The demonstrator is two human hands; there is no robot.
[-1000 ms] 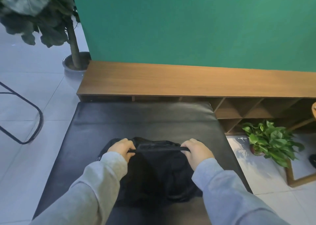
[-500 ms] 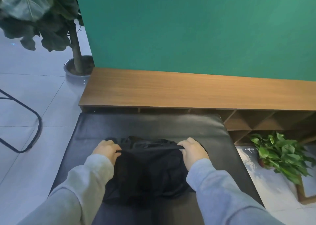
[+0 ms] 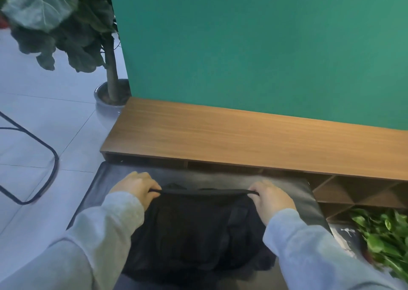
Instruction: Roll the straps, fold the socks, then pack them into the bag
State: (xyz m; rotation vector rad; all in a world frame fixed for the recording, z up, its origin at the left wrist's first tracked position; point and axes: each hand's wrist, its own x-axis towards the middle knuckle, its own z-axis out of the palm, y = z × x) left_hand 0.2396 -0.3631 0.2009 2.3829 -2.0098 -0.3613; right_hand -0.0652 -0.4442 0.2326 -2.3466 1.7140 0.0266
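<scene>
Both hands, left [image 3: 138, 187] and right [image 3: 270, 199], grip the black bag's [image 3: 189, 230] rim taut.

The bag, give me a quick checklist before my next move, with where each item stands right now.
1. Left hand grips the bag's top edge: ok.
2. Right hand grips the other end: ok.
3. Edge pulled taut between the hands: ok.
4. Bag lies on the black pad: ok.
5. Straps and socks inside: cannot tell, none visible.
6. Bag closed: cannot tell, it is too dark.
</scene>
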